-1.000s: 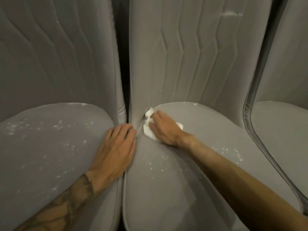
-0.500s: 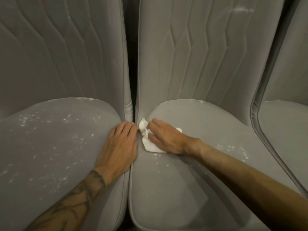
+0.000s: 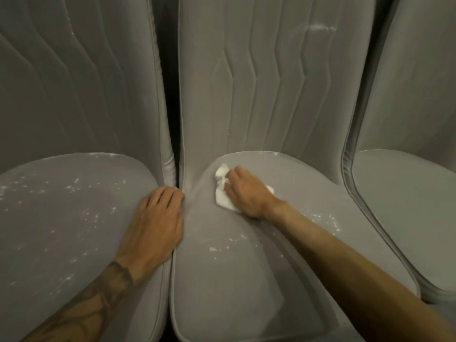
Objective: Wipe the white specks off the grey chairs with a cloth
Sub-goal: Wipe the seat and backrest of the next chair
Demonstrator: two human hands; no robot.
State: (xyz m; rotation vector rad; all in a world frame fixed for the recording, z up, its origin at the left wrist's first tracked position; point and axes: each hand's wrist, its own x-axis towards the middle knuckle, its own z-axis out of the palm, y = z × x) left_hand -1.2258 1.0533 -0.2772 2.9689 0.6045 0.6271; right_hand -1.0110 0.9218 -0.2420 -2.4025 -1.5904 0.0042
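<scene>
Presently: right hand bunches cloth against middle seat to scrub specks; left hand, fingers straight, apparently braces on neighbouring seat.

crumpled white cloth on middle grey chair, specks scattered

Three grey chairs stand side by side: the middle chair, the left chair beside it and the right chair on its other side. One cloth lies on the middle chair's seat. Two hands show: the right hand on the middle chair, the left hand just left of it. White specks are too many to count.
</scene>
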